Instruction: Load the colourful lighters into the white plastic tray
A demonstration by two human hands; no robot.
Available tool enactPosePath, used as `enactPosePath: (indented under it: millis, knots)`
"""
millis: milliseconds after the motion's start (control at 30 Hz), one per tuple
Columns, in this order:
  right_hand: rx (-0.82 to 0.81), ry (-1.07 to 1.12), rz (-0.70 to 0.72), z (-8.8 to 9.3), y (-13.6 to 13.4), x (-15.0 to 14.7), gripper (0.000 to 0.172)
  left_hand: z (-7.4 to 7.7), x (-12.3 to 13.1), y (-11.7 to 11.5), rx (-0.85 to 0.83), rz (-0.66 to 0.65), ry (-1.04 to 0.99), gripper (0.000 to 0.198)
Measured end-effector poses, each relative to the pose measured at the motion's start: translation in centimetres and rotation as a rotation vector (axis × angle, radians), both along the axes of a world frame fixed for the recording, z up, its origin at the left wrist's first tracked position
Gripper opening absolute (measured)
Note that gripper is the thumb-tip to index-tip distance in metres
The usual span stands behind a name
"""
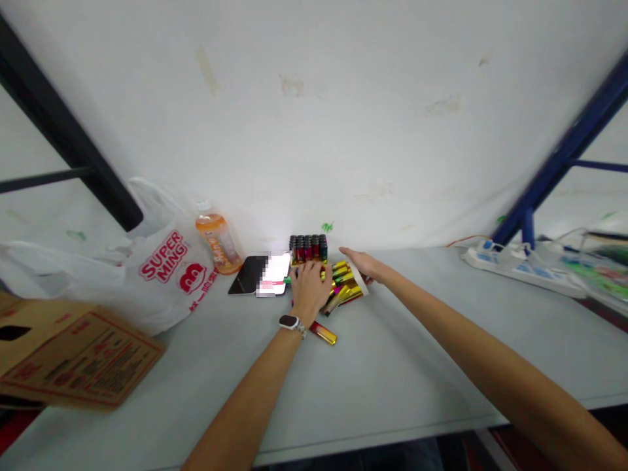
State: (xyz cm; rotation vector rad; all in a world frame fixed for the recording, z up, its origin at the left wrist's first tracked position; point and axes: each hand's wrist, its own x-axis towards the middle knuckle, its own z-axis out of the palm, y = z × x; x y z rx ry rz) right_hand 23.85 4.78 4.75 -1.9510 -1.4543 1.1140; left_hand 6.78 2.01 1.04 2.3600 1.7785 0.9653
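My left hand (310, 286), with a watch on its wrist, lies over a pile of shiny gold, green and red lighters (343, 288) on the grey table (392, 366); its fingers curl down onto them. My right hand (362, 264) rests at the pile's right edge against a white tray (360, 280) that holds the lighters, fingers stretched out. One red and gold lighter (322, 333) lies loose near my left wrist. Behind the pile stands a rack of upright lighters (308, 248).
A phone (260, 275) lies left of the pile. An orange drink bottle (216, 243) and a white Super Ming plastic bag (161, 268) stand further left, with a cardboard box (73, 356) at the near left. A white power strip (520, 268) lies at the right by blue shelf posts.
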Motion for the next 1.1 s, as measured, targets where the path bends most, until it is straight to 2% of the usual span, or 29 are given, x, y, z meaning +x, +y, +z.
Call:
enactPosePath:
  millis: [200,400,667,833,900,1033,1100]
  knots:
    - [0.039,-0.106,0.02,0.0,0.4,1.1,0.075,0.0,0.1,0.0,0.065,-0.132,0.049,0.038]
    - [0.04,-0.145,-0.009,0.2,0.6,2.0,0.08,0.1,0.5,0.0,0.064,-0.257,0.091,0.033]
    - [0.051,-0.138,-0.049,0.6,0.5,3.3,0.076,-0.1,0.5,0.0,0.057,-0.28,0.145,0.035]
    - [0.089,-0.156,-0.051,0.9,0.0,4.0,0.076,0.3,0.5,-0.1,0.059,-0.297,0.14,0.035]
    - [0.105,-0.123,-0.049,0.9,-0.5,3.9,0.073,0.6,0.7,-0.4,0.077,-0.359,0.135,0.034]
    - [0.155,0.113,-0.035,0.6,-1.8,3.1,0.068,0.9,1.5,-1.3,0.077,-0.582,0.169,0.035]
    - [0.174,0.189,-0.042,0.3,-2.2,2.8,0.066,0.7,1.8,-1.5,0.052,-0.636,0.206,0.035]
